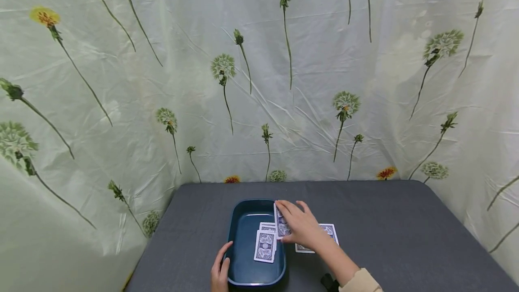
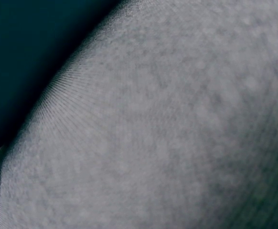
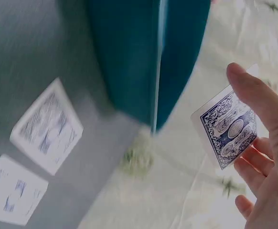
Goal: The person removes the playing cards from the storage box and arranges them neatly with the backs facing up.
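A dark teal rectangular tray (image 1: 248,271) stands on the table, with several blue-backed playing cards (image 1: 265,246) lying face down inside it. Over the tray's right rim, my right hand (image 1: 302,225) holds one playing card (image 1: 281,222). In the right wrist view the thumb and fingers pinch that playing card (image 3: 229,128) by its edges. My left hand (image 1: 220,270) rests at the tray's left side, thumb and fingers around its rim. The left wrist view shows only the tray's dark wall (image 2: 29,52) and grey cloth.
Right of the tray, playing cards (image 1: 328,230) lie on the grey table (image 1: 377,229), partly behind my right forearm. Two of these cards (image 3: 49,129) show apart in the right wrist view. A small black object (image 1: 329,281) sits near the right sleeve. Behind hangs a flowered curtain (image 1: 259,102).
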Motion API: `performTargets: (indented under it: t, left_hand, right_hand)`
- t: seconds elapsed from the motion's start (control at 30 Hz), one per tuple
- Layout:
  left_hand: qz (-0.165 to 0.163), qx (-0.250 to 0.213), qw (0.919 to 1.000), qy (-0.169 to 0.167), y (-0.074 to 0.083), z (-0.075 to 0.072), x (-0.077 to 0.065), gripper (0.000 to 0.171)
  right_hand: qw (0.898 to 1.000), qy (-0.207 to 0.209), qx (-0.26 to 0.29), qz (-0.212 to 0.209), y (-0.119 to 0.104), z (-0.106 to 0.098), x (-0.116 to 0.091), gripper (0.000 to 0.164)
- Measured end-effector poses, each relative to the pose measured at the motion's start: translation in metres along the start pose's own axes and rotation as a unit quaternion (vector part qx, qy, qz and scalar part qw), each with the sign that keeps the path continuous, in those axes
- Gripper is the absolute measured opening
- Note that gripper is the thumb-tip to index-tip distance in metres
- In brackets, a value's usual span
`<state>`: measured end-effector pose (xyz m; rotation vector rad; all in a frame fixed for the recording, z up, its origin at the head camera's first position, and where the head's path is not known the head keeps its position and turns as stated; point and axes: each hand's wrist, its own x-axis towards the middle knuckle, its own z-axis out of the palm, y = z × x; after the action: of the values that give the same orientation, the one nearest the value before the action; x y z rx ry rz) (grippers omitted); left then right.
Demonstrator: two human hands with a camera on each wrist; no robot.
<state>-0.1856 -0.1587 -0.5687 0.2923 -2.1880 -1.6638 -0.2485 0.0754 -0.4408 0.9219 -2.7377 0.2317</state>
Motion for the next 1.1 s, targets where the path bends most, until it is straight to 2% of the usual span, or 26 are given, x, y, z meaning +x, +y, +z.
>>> performTargets:
  t: [0.1,0.23,0.33,0.47,0.6,0.77,0.93,1.1]
  left_hand:
    - [0.012,-0.005,0.9999,-0.001,-0.001,0.000,0.001,0.032]
    - [0.007,0.003,1.0000,0.001,0.000,0.000,0.000,0.032]
    - [-0.005,0.016,0.9999,0.000,0.002,0.000,-0.001,0.033]
    - [0.007,0.017,0.9998,0.004,0.000,0.000,-0.001,0.033]
    - [0.018,0.013,0.9997,0.012,-0.002,0.001,-0.001,0.032]
    - [0.019,0.017,0.9997,0.002,-0.002,0.000,0.000,0.032]
    - [0.013,0.009,0.9999,0.002,-0.002,0.000,0.000,0.033]
    - [0.020,0.007,0.9997,0.006,-0.002,-0.001,-0.001,0.032]
  right_hand:
    - [0.999,0.000,-0.008,0.036,0.022,-0.006,-0.013,0.095]
    - [0.998,-0.003,-0.020,0.061,0.053,-0.004,-0.037,0.094]
    - [0.996,-0.015,-0.029,0.078,0.075,0.004,-0.058,0.092]
    - [0.991,-0.055,-0.022,0.119,0.101,0.020,-0.083,0.090]
    - [0.985,-0.090,-0.003,0.148,0.122,0.033,-0.100,0.088]
    - [0.979,-0.126,0.017,0.160,0.136,0.041,-0.107,0.087]
    - [0.973,-0.155,0.050,0.161,0.140,0.042,-0.103,0.084]
    - [0.962,-0.199,0.079,0.172,0.142,0.041,-0.098,0.078]
